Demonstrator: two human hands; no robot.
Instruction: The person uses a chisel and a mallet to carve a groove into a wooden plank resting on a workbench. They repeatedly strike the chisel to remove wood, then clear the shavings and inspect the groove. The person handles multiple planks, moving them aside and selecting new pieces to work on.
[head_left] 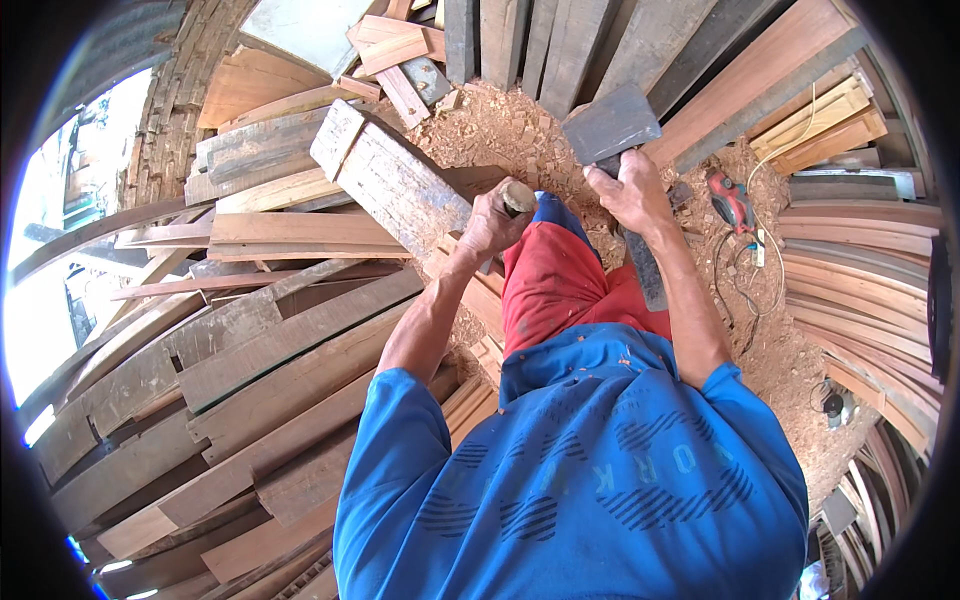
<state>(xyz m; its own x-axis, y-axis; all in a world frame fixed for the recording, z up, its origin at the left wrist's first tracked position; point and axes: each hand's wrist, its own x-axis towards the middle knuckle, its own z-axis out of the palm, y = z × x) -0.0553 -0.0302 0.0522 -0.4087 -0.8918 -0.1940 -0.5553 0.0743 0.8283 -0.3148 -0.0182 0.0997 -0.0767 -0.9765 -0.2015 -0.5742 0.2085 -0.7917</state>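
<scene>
Fingers of the left hand (490, 226) clasp a round-ended handle (518, 196), right hand (638, 193) gripping a mallet (612, 125), its broad head forward and rightward, well apart!

Mallet (612, 124) left of power tool (732, 204)

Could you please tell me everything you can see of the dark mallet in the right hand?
The mallet has a blocky, roughly rectangular, dark grey head with a flat, scuffed face; it looks like worn wood, though I cannot be sure. A long, dark handle runs from it. The right hand grips the handle just below the head, with the thumb near their join. The mallet is held up over the shavings-strewn floor, head farther from the body, handle end overlapping the red clothing in view.
</scene>
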